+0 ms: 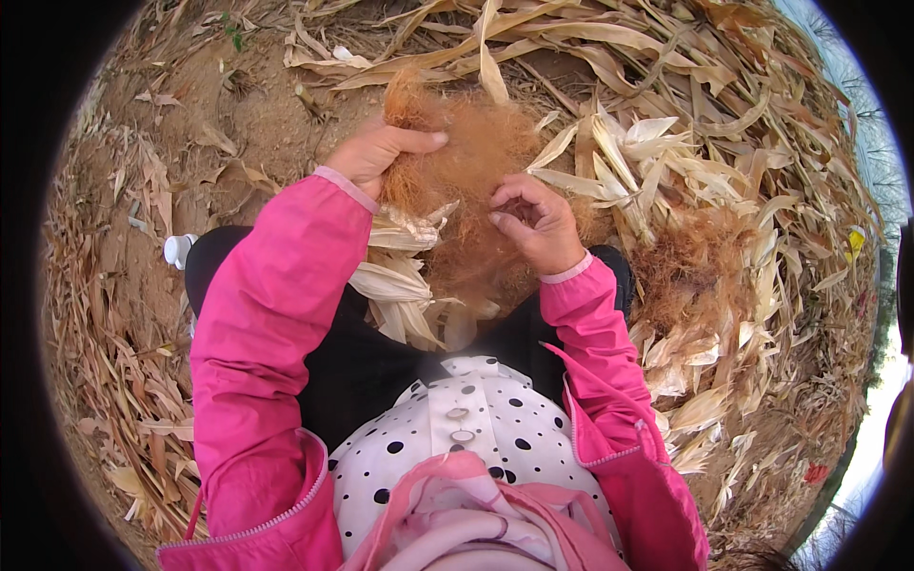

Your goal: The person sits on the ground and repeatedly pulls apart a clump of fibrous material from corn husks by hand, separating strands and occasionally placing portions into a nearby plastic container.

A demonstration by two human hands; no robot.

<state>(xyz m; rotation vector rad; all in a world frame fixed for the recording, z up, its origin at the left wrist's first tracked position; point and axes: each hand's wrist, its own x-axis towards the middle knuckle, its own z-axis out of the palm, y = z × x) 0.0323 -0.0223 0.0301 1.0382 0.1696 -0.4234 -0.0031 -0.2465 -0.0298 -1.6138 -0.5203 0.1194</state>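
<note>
A loose, rust-brown mass of corn silk [475,153] hangs in front of me above the ground. My left hand [375,153] is closed around its left side, thumb lying over the strands. My right hand [539,221] is at the lower right edge of the silk with its fingers curled and the thumb a little apart from them. Some reddish strands show by its fingertips, but whether they are pinched is unclear. Below the silk, between my legs, lie pale dry corn husks [396,289], partly covered by strands.
Another heap of corn silk [696,268] rests on husks to the right. Dry corn stalks and leaves [643,50] are piled across the far side and right. Bare soil [264,93] shows at upper left. A white capped container [180,251] is beside my left knee.
</note>
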